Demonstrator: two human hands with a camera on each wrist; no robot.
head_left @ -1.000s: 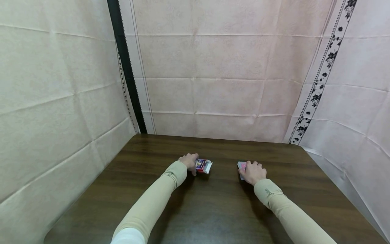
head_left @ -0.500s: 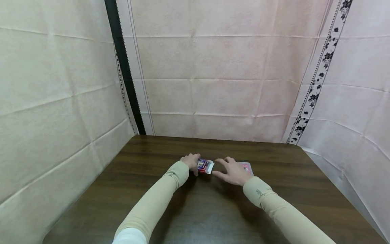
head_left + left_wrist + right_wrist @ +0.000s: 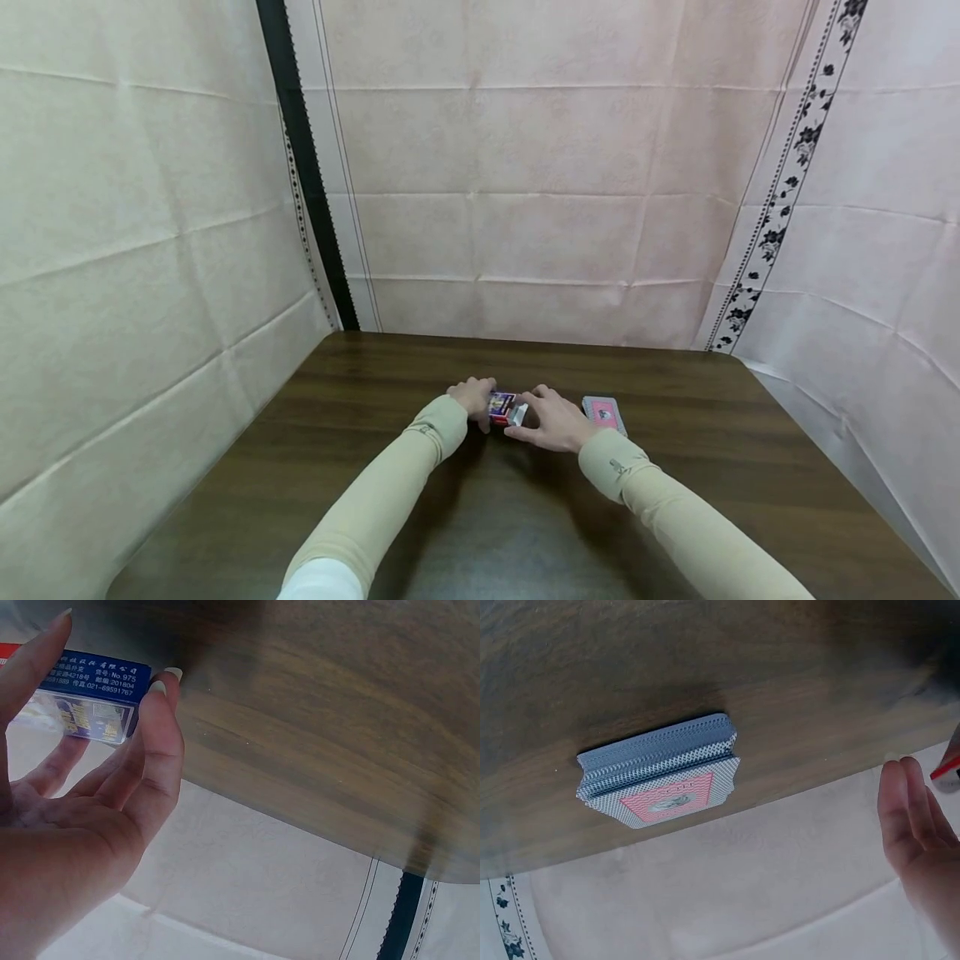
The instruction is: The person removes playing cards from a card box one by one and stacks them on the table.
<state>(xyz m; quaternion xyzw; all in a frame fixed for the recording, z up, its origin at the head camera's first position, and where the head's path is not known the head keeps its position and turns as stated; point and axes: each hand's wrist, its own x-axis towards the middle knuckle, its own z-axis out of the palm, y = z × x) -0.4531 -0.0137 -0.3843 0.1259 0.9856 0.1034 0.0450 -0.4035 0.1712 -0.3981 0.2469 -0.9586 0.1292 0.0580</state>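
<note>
My left hand (image 3: 471,397) grips a playing card box (image 3: 502,407) by its left end, a little above the table. The left wrist view shows the box's blue side (image 3: 101,675) with white print, between thumb and fingers. White flaps stick out from the box's right end. My right hand (image 3: 558,423) is at that end with thumb and fingers spread; whether it touches the flaps is unclear. A deck of playing cards (image 3: 604,413), pink and blue-grey on its back, lies on the table to the right of this hand. Its edges look uneven in the right wrist view (image 3: 660,776).
The dark wooden table (image 3: 420,367) has rounded far corners. Pale creased cloth (image 3: 555,217) hangs behind it and along both sides. A dark strip (image 3: 311,167) runs down the cloth at the left, and a floral border (image 3: 776,233) at the right.
My right hand has left the card deck and moved left to the flap end of the box. The deck now lies uncovered. My left hand keeps its grip, barely shifted.
</note>
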